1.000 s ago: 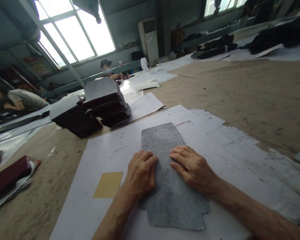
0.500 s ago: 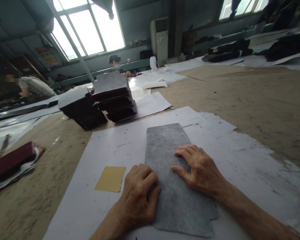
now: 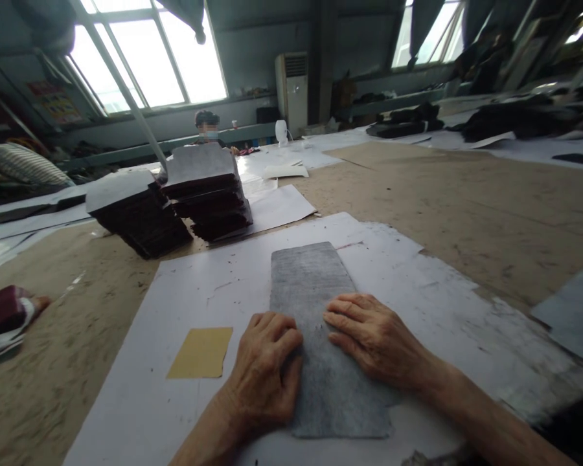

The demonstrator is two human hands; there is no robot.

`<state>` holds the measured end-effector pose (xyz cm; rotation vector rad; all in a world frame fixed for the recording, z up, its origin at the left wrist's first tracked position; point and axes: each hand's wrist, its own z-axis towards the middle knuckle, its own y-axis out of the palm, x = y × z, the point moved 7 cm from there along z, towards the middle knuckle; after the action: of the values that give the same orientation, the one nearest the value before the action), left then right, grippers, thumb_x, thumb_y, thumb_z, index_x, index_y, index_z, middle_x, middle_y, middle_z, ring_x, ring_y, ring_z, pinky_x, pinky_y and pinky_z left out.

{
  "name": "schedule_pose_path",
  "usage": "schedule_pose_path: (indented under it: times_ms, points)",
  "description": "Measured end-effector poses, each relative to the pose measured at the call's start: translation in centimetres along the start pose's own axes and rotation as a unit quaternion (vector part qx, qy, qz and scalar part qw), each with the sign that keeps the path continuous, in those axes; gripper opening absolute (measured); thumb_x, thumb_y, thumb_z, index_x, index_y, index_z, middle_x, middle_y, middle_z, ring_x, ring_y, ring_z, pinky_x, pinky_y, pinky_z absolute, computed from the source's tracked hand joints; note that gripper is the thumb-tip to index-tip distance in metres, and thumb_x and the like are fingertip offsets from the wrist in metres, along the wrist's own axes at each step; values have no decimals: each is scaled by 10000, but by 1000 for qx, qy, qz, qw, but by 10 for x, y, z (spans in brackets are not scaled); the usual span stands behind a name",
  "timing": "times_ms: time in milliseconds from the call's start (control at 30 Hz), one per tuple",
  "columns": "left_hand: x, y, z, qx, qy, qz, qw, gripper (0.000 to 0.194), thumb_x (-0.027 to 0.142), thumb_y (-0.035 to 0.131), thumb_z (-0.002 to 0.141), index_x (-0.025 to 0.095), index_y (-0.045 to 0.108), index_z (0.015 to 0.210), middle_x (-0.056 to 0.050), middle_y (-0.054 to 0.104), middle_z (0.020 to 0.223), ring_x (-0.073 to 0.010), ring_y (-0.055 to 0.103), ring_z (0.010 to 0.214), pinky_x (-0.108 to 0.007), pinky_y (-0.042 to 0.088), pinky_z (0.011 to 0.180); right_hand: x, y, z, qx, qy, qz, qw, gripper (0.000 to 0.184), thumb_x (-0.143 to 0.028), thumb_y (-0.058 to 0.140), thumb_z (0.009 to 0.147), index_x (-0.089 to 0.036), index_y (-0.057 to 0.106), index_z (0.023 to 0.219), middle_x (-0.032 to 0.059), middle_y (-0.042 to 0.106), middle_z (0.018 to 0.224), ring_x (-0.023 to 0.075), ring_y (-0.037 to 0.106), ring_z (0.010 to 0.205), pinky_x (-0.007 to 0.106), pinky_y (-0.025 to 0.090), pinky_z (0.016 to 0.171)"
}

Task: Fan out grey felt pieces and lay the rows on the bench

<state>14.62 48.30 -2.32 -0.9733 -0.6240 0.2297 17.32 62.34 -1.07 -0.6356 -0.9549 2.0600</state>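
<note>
A grey felt-like sheet point(image 3: 311, 272), long and roughly rectangular, lies flat on a large white paper point(image 3: 194, 291). Along its left edge my left hand point(image 3: 267, 369) is curled closed, with the thumb against the sheet and the fingertips hidden. My right hand point(image 3: 379, 340) rests on the sheet's right side, fingers stretched out together and lying flat. Just left of my left hand is a yellow card point(image 3: 201, 353) on the paper.
Two stacks of dark pieces with grey tops, the left stack point(image 3: 138, 213) and the right stack point(image 3: 208, 194), stand ahead. A maroon object point(image 3: 2, 317) lies at the left. Dark cloth point(image 3: 502, 120) lies far right. A masked person point(image 3: 208, 129) sits across the table.
The view has turned to the right, so things sit further left. My right thumb has drawn in towards its fingers, and the sheet's near end has shifted slightly.
</note>
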Motion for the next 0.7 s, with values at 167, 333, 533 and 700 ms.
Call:
schedule_pose_path:
  times_ms: [167, 333, 533, 700]
  points:
    - [2, -2, -3, -41, -27, -15, 999, 336, 148, 568, 672, 196, 540, 1003, -66, 531, 1055, -237, 469, 953, -432, 377, 831, -17, -23, -13, 13, 63, -34, 997, 210, -196, 476, 871, -168, 613, 1028, 111, 588, 1058, 239, 530, 1000, 414, 482, 837]
    - [6, 0, -6, -67, -41, -32, 996, 119, 152, 528, 715, 197, 558, 821, -38, 551, 880, -196, 496, 812, -389, 393, 734, -25, -28, -38, -29, 60, 0, 998, 231, -124, 454, 856, -170, 587, 1040, 97, 584, 1033, 216, 533, 968, 372, 497, 811]
    - [3, 3, -9, -82, -54, -39, 994, 154, 168, 582, 668, 199, 546, 815, -42, 546, 925, -211, 498, 865, -402, 390, 760, -30, -32, -44, -42, 52, 16, 998, 284, -65, 419, 822, -202, 611, 980, 79, 578, 1074, 227, 511, 1012, 375, 486, 820]
    - [7, -1, -8, -44, -51, -59, 996, 71, 174, 556, 695, 189, 537, 762, -38, 552, 860, -183, 513, 792, -362, 395, 704, -24, -38, -42, -13, 86, 69, 994, 175, -98, 470, 843, -179, 596, 934, 63, 589, 917, 169, 544, 867, 288, 488, 738]
